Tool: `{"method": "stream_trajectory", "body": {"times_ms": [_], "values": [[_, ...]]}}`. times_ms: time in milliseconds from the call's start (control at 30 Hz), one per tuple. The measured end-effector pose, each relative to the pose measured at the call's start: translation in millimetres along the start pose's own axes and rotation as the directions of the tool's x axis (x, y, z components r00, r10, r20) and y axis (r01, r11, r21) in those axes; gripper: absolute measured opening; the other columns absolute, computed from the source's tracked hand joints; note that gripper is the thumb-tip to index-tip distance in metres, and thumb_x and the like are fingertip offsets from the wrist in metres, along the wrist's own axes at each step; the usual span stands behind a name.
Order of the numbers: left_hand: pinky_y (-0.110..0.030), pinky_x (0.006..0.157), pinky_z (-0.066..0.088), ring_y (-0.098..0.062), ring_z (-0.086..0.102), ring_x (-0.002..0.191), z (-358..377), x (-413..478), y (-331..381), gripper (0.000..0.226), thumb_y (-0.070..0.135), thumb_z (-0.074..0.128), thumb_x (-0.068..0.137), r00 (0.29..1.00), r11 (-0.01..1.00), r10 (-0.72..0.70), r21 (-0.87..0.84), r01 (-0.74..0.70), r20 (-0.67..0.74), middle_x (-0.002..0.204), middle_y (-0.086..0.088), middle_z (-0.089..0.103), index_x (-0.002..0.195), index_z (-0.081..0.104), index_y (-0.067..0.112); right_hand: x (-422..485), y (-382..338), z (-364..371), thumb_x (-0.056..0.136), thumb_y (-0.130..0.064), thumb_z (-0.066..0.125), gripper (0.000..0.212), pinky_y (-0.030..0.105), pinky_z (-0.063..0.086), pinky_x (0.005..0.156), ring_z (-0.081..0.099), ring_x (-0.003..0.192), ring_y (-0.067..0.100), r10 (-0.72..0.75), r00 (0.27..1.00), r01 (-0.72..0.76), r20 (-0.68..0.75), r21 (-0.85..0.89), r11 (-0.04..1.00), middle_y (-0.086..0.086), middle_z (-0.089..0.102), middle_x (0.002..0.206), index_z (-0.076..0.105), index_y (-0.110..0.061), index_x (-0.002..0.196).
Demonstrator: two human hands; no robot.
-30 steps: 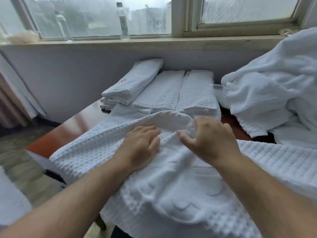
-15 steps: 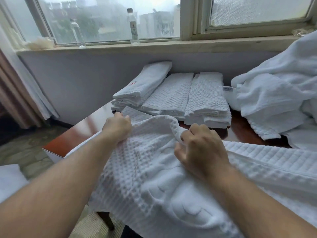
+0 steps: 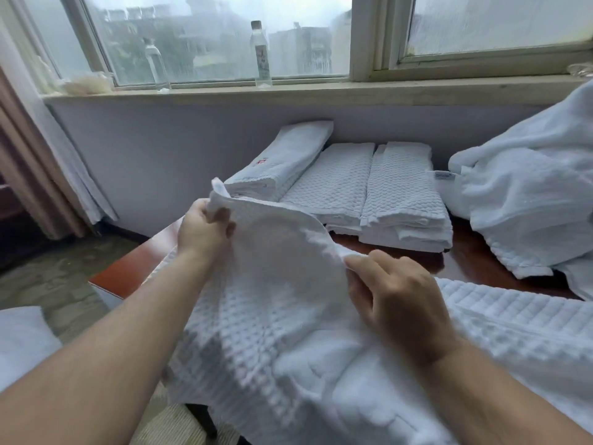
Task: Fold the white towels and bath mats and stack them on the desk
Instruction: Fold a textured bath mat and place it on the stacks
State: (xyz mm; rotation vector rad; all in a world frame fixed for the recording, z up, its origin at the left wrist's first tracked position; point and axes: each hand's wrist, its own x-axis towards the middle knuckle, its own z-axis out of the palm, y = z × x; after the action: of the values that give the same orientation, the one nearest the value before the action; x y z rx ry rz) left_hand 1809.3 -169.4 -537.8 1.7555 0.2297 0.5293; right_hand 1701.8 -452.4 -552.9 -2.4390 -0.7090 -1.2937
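A white waffle-weave bath mat [image 3: 272, 316] lies spread over the near part of the dark wooden desk [image 3: 465, 261] and hangs over its front edge. My left hand [image 3: 203, 229] grips the mat's far left corner and holds it lifted off the desk. My right hand [image 3: 394, 300] pinches the mat's far edge a little to the right, thumb on top. Behind them sit folded white towels [image 3: 282, 162] and folded waffle mats [image 3: 404, 194] stacked side by side against the wall.
A heap of unfolded white towels [image 3: 529, 194] fills the desk's right side. Two clear bottles [image 3: 261, 56] stand on the window sill. A curtain [image 3: 38, 162] hangs at left, floor below. A white cushion [image 3: 22, 342] shows at the lower left.
My left hand moved from the mat's middle to its far left corner, gripped it and raised it. My right hand closed on the far edge and stayed near the centre.
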Motion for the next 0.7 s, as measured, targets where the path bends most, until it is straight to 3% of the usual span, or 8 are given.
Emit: {"method": "stream_trajectory", "body": {"times_ms": [33, 100, 200, 267, 367, 467, 633, 700], "values": [[-0.042, 0.091, 0.057, -0.018, 0.068, 0.078, -11, -3, 2, 0.008, 0.02, 0.062, 0.096, 1.0, 0.965, 0.011, -0.26, -0.018, -0.027, 0.083, 0.0, 0.066, 0.098, 0.058, 0.013, 2, -2, -3, 0.092, -0.012, 0.066, 0.009, 0.035, 0.038, 0.047, 0.042, 0.052, 0.023, -0.019, 0.998, 0.018, -0.064, -0.021, 1.0, 0.003, 0.052, 0.064, 0.074, -0.009, 0.089], [-0.035, 0.087, 0.059, -0.017, 0.071, 0.085, -36, -9, 4, 0.01, 0.014, 0.056, 0.102, 1.0, 0.864, 0.007, -0.503, -0.02, -0.026, 0.088, 0.001, 0.07, 0.111, 0.057, 0.01, 3, -8, -8, 0.093, -0.013, 0.066, 0.01, 0.036, 0.036, 0.046, 0.041, 0.052, 0.025, -0.101, 0.992, 0.098, -0.08, -0.043, 0.994, 0.004, 0.048, 0.064, 0.075, -0.009, 0.093], [-0.034, 0.075, 0.061, -0.027, 0.07, 0.088, -73, -21, -2, 0.016, 0.015, 0.043, 0.104, 0.952, 0.637, -0.301, -0.734, 0.236, 0.045, 0.117, -0.009, 0.067, 0.113, 0.057, 0.012, -5, -18, -7, 0.085, -0.015, 0.071, 0.003, 0.033, 0.035, 0.043, 0.045, 0.049, 0.027, -0.256, 0.949, 0.257, 0.182, 0.021, 0.966, 0.002, 0.048, 0.065, 0.072, -0.015, 0.087], [-0.041, 0.076, 0.062, -0.035, 0.069, 0.091, -97, -28, -8, 0.032, 0.037, 0.04, 0.103, 0.881, 0.501, -0.451, -0.775, 0.385, 0.146, 0.132, -0.018, 0.056, 0.108, 0.055, 0.009, -9, -24, -7, 0.083, -0.021, 0.071, 0.004, 0.033, 0.042, 0.043, 0.051, 0.053, 0.025, -0.269, 0.876, 0.255, 0.401, 0.089, 0.963, -0.001, 0.051, 0.068, 0.069, -0.018, 0.082], [-0.049, 0.086, 0.059, -0.039, 0.072, 0.097, -125, -30, -14, 0.066, 0.065, 0.048, 0.092, 0.829, 0.525, -0.498, -0.672, 0.522, 0.255, 0.13, -0.019, 0.053, 0.117, 0.053, 0.005, -5, -33, -9, 0.091, -0.036, 0.055, 0.02, 0.036, 0.049, 0.054, 0.062, 0.069, 0.024, -0.167, 0.808, 0.144, 0.566, 0.086, 0.986, -0.003, 0.059, 0.077, 0.068, -0.022, 0.088], [-0.058, 0.083, 0.057, -0.037, 0.073, 0.091, -134, -24, -11, 0.081, 0.071, 0.06, 0.083, 0.778, 0.59, -0.543, -0.516, 0.621, 0.316, 0.123, -0.016, 0.054, 0.127, 0.049, 0.005, 0, -46, -10, 0.093, -0.043, 0.046, 0.025, 0.037, 0.05, 0.066, 0.062, 0.083, 0.021, -0.094, 0.773, 0.118, 0.628, 0.003, 0.993, -0.006, 0.059, 0.088, 0.064, -0.026, 0.095], [-0.034, 0.057, 0.06, -0.025, 0.071, 0.088, -114, -15, -5, 0.053, 0.026, 0.062, 0.095, 0.806, 0.811, -0.548, -0.093, 0.577, 0.224, 0.136, -0.012, 0.047, 0.143, 0.043, 0.013, 3, -63, -1, 0.092, -0.065, 0.042, 0.043, 0.03, 0.047, 0.084, 0.057, 0.111, 0.013, 0.199, 0.751, -0.184, 0.629, -0.089, 0.979, -0.012, 0.058, 0.116, 0.053, -0.034, 0.119], [-0.028, 0.056, 0.058, -0.019, 0.072, 0.086, -105, -10, -8, 0.065, 0.011, 0.059, 0.093, 0.841, 0.862, -0.507, 0.14, 0.488, 0.188, 0.136, -0.009, 0.051, 0.152, 0.036, 0.023, 2, -63, 3, 0.094, -0.062, 0.045, 0.036, 0.032, 0.047, 0.082, 0.057, 0.107, 0.014, 0.241, 0.741, -0.23, 0.627, -0.099, 0.968, -0.011, 0.058, 0.11, 0.055, -0.033, 0.114]]}}
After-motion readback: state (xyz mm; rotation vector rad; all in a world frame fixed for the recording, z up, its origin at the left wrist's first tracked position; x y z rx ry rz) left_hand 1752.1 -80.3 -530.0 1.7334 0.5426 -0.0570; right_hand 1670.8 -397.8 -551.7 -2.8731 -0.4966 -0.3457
